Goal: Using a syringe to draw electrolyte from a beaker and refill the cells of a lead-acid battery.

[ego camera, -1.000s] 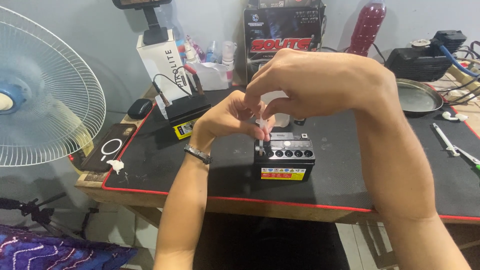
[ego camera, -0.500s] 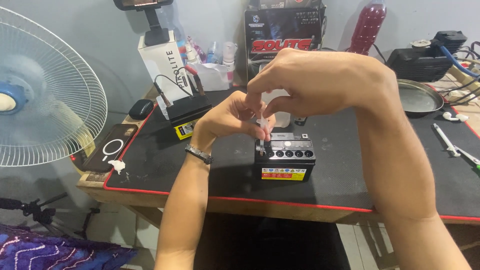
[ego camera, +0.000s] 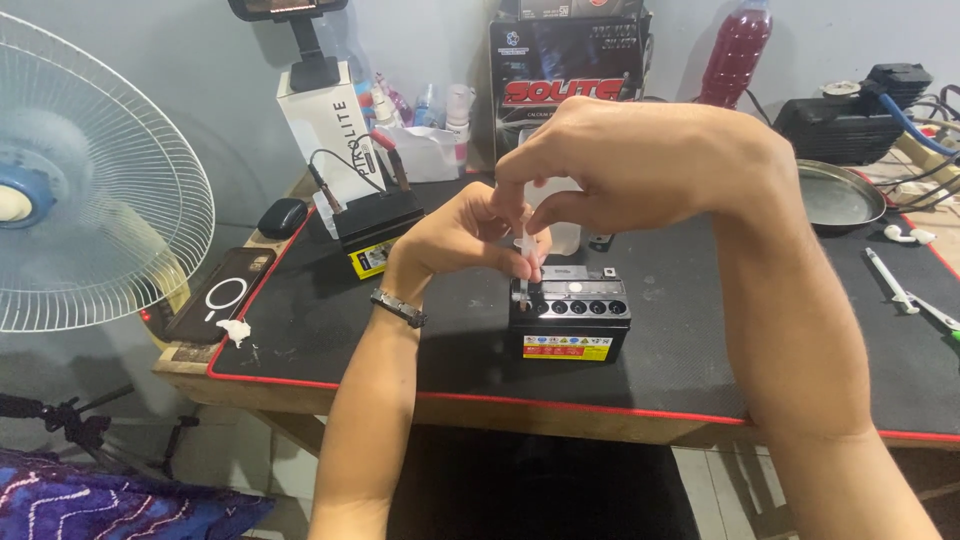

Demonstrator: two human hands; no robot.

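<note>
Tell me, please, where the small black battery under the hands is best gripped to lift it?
Probably grip the small black battery by its two short end walls, coming from above: it sits upright on the mat, the syringe stands over its top left corner.

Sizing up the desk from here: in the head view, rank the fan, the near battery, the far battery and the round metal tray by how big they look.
1. White fan, largest by far, though nearest the camera.
2. Near battery and round metal tray: too alike to rank.
3. Far battery, smallest, but farther back.
</note>
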